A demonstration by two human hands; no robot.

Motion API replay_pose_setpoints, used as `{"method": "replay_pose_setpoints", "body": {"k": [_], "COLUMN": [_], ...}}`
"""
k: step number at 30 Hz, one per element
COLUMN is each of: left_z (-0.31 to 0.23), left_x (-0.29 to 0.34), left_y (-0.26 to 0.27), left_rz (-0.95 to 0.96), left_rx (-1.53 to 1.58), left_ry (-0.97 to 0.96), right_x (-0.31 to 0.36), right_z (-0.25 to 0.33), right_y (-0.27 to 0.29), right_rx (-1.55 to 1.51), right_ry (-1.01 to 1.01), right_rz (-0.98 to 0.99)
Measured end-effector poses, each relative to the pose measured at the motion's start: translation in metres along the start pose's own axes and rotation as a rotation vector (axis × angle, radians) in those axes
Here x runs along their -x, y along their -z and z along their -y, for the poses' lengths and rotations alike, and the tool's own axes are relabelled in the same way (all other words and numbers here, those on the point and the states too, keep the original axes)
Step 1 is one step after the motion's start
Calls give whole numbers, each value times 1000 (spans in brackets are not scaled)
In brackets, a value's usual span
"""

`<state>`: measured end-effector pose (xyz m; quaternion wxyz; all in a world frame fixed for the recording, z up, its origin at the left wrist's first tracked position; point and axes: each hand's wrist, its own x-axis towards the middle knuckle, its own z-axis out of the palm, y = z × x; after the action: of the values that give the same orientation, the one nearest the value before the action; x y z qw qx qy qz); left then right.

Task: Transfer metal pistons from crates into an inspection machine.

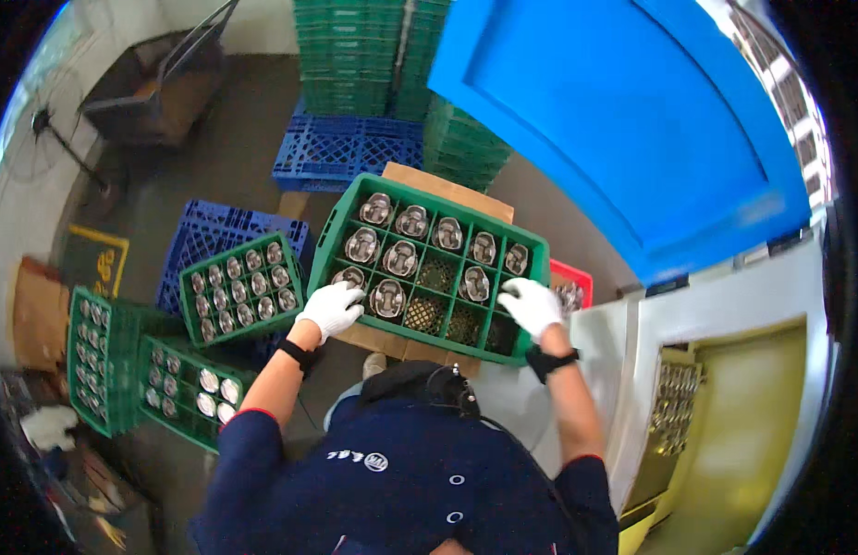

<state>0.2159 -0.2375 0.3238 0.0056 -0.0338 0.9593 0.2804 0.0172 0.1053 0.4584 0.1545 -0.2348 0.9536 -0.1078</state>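
Note:
A green divided crate (429, 196) lies at an angle before me, with metal pistons standing in most of its cells. My left hand (331, 310), in a white glove, is at the crate's near left corner. Its fingers are closed on a piston (349, 277) in the corner cell, partly covering it. Over the right end is my right hand (533, 306), also gloved, with its fingers apart and no piston seen in them. It hides part of the cell beneath. Mesh floor shows in a few cells, such as the one beside a front-row piston (387, 298).
Further piston crates stand at left: a tilted green crate (241, 289), a lower one (190, 381) and a stack (105, 361). Blue pallets (346, 148) and stacked green crates (346, 55) are behind. A large blue panel (623, 111) and a pale machine (614, 347) border the right.

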Motion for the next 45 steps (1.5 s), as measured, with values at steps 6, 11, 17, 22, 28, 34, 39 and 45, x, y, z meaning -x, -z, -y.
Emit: {"method": "replay_pose_setpoints", "body": {"k": [6, 11, 17, 22, 28, 34, 39, 45], "left_z": [-24, -62, -57, -59, -57, -103, -156, -151], "left_x": [-10, -51, -99, -108, -91, -74, -90, -109], "left_y": [5, 5, -23, -41, -27, 21, 8, -76], "left_rz": [60, 323, 576, 558, 272, 132, 116, 173], "left_rx": [124, 298, 75, -131, 771, 99, -285, -308], "left_ry": [98, 119, 137, -36, 445, -83, -520, -635], "right_x": [-80, -87, -33, 10, 8, 9, -32, -40], "right_z": [16, -15, -19, -47, -27, -36, -39, -9], "right_y": [-114, -120, -75, -79, -88, -75, -75, -73], "right_rx": [209, -21, -1032, -901, -285, -332, 28, 160], "right_ry": [-187, -150, -294, -324, -282, -104, -7, 160], "right_rz": [76, -44, -114, -261, -354, -217, 149, 286]}}
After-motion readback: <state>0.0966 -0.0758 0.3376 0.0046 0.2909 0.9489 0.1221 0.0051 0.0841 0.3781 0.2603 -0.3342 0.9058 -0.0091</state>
